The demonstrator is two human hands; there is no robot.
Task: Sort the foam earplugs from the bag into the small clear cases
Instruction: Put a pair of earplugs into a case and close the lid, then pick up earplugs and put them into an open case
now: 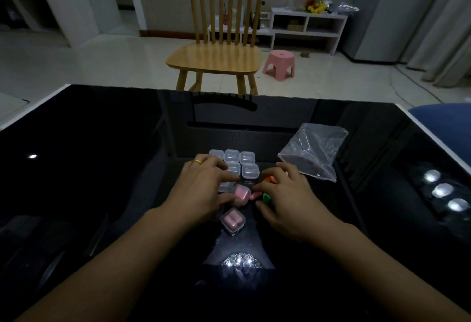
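Several small clear cases (246, 157) sit in a cluster at the middle of the black table (89, 143). One case with pink earplugs (241, 193) lies between my hands, and my left hand (204, 186) grips it by its left side. My right hand (285, 194) holds a pink earplug (254, 196) at that case's right edge. A green earplug (266, 198) and an orange earplug (270, 179) lie under my right hand's fingers. A closed case filled with pink earplugs (232, 220) rests nearer to me. The clear plastic bag (314, 151) lies flat at the right.
A wooden chair (216, 59) stands beyond the table's far edge, with a pink stool (280, 64) on the floor next to it. Lamp reflections glare on the glossy top at the right (442, 190) and near me (240, 262). A blue cushion (443, 115) is at the right edge.
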